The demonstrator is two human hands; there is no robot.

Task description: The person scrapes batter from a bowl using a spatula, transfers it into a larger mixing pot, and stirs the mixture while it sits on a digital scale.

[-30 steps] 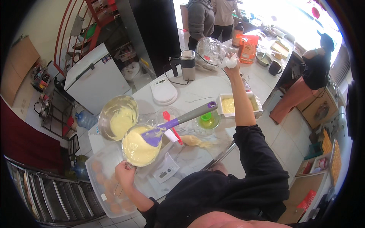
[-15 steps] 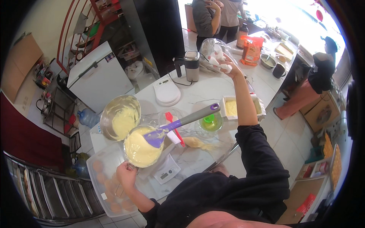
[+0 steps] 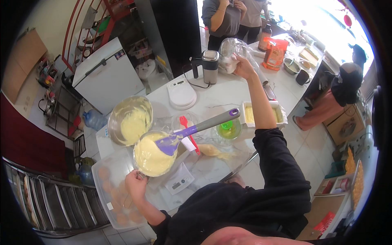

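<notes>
My left hand [image 3: 136,183] grips the handle of a metal pot [image 3: 154,160] of pale yellow batter, with a purple-and-grey spatula [image 3: 185,130] resting in it. My right hand [image 3: 244,67] is closed on a crumpled white item [image 3: 229,64], possibly paper, beside a clear plastic bundle [image 3: 236,47] at the back. A steel bowl with batter [image 3: 132,126] sits behind the pot. A red spatula [image 3: 191,139], a cup of yellow liquid with a green object [image 3: 227,128] and a lined tin of batter [image 3: 249,114] lie to the right. A scale [image 3: 178,182] is below.
A grinder-like appliance [image 3: 210,69], second scale [image 3: 182,93], orange bag [image 3: 273,54] and dark mug [image 3: 302,77] stand on the table [image 3: 216,98]. An egg container [image 3: 116,196] lies left of my left hand. Co-workers [image 3: 224,22] stand behind; another person [image 3: 343,85] is at the right.
My right hand has shifted slightly left and drawn the white item against the plastic bundle. The co-worker in grey has raised a hand. The person at the right has bent over.
</notes>
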